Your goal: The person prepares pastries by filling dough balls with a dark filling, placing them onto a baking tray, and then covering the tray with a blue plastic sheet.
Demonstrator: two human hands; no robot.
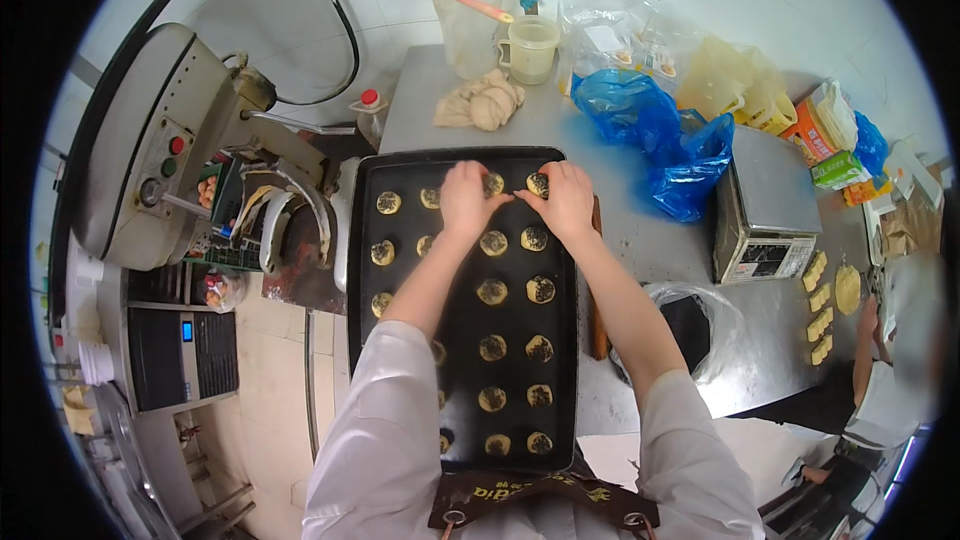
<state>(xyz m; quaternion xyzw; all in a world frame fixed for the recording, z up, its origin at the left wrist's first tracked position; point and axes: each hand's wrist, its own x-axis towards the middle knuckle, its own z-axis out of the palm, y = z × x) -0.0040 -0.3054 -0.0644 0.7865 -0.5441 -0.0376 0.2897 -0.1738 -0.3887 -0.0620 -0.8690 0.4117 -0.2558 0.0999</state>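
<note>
A black baking tray [400,153] lies before me with rows of small round dough pieces topped with dark seeds. At its far end, my left hand [468,202] has its fingers closed around one seeded dough piece [493,184]. Just to the right, my right hand [563,202] grips another seeded dough piece [537,184] in the last column. My thumbs point toward each other, almost meeting between the two pieces. Nearer to me, a dough piece [534,239] sits below my right wrist. My left forearm hides part of the middle columns.
A large mixer [165,150] stands at the left. Behind the tray are a crumpled cloth [482,102] and a plastic measuring jug [530,48]. Blue plastic bags [660,135], a scale [768,195] and a plastic-lined bin [688,325] are at the right. Another person [880,395] works beside dough strips [820,320].
</note>
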